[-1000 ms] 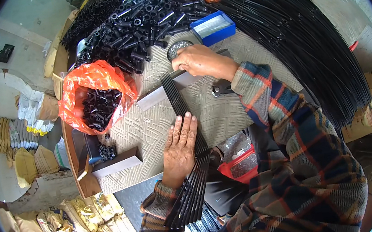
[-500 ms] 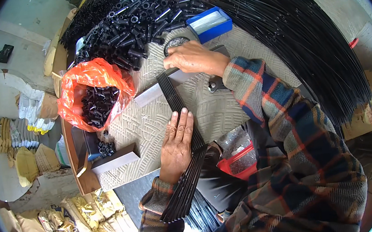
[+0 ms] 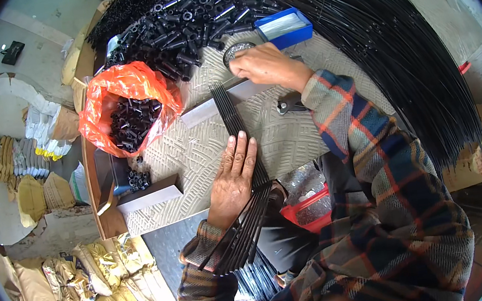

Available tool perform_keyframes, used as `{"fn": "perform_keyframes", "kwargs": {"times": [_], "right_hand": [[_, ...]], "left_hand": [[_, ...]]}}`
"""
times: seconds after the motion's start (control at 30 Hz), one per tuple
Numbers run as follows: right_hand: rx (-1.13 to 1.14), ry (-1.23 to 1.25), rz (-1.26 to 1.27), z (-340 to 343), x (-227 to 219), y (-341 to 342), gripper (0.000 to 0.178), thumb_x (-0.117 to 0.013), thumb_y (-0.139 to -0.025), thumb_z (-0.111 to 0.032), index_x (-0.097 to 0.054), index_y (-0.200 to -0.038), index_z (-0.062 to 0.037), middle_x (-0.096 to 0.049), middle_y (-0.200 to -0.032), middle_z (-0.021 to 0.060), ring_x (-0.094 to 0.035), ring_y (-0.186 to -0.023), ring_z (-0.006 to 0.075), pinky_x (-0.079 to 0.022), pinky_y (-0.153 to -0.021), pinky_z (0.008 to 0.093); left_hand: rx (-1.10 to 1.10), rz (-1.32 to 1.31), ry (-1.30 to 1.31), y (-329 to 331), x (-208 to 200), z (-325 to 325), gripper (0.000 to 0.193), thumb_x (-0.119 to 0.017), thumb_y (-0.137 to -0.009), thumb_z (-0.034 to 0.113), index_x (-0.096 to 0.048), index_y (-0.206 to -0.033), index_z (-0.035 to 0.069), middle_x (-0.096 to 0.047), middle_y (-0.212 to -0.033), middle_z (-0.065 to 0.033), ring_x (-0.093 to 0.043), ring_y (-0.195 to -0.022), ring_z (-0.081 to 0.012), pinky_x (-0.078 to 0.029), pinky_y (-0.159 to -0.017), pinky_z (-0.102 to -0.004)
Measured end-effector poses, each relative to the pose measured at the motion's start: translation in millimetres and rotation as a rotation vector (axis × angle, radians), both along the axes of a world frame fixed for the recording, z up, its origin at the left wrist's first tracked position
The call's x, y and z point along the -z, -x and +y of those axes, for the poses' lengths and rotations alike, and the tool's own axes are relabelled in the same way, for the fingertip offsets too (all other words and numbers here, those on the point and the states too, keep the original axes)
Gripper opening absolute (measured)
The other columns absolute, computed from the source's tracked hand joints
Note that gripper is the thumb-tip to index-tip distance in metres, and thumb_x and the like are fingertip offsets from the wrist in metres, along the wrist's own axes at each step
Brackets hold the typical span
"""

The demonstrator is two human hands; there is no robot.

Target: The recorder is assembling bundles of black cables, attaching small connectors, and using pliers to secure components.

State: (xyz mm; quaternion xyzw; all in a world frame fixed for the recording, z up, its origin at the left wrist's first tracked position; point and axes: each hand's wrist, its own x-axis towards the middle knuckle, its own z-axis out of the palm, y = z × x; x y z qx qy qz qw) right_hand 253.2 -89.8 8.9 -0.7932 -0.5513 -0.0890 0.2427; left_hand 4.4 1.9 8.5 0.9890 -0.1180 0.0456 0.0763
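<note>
My left hand [image 3: 231, 181] lies flat, fingers stretched out, on a row of thin black rods [image 3: 229, 111] set side by side on the table. Their far ends pass across a grey metal angle bar [image 3: 200, 114], while the near ends fan out past the table edge over my lap. My right hand [image 3: 270, 67] is at the near rim of a small round dish [image 3: 236, 48], its fingers bent and pressed together. Whatever they may hold is hidden. A black-handled hand tool [image 3: 290, 104] lies below my right wrist.
An orange plastic bag [image 3: 90, 123] of small black parts stands at left, near another angle bar [image 3: 151, 199]. Black tubular parts [image 3: 196, 22] are heaped at the back beside a blue box [image 3: 293, 38] of thin pale pieces. Long black rods [image 3: 390, 50] cover the right side.
The whole view has shifted slightly. My right fingertips have moved a little closer in at the dish's near rim. My left hand stays flat on the rods.
</note>
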Motion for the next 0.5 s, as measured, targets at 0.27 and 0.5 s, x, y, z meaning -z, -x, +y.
{"fn": "perform_keyframes", "kwargs": {"times": [0.27, 0.5], "right_hand": [[0.252, -0.209, 0.002, -31, -6, -46, 0.013, -0.054, -0.082, -0.026, -0.063, -0.084, -0.0168, -0.057, -0.083, 0.0033, -0.059, -0.076, 0.0256, -0.047, -0.064, 0.0361], [0.367, 0.216, -0.086, -73, -21, -99, 0.008, -0.055, -0.075, -0.016, -0.060, -0.071, -0.0116, -0.060, -0.081, 0.0073, -0.059, -0.082, 0.0291, -0.046, -0.066, 0.0406]], "left_hand": [[-0.021, -0.034, -0.111, -3, 0, -1, 0.068, -0.048, -0.078, 0.026, -0.025, -0.137, 0.001, -0.023, -0.143, -0.0159, -0.022, -0.132, -0.0338, -0.020, -0.107, -0.0414], [0.053, -0.047, 0.089, 6, 7, -8, 0.092, -0.057, -0.069, 0.058, -0.029, -0.135, 0.000, -0.027, -0.141, -0.0153, -0.023, -0.131, -0.0344, -0.024, -0.105, -0.0427]]}}
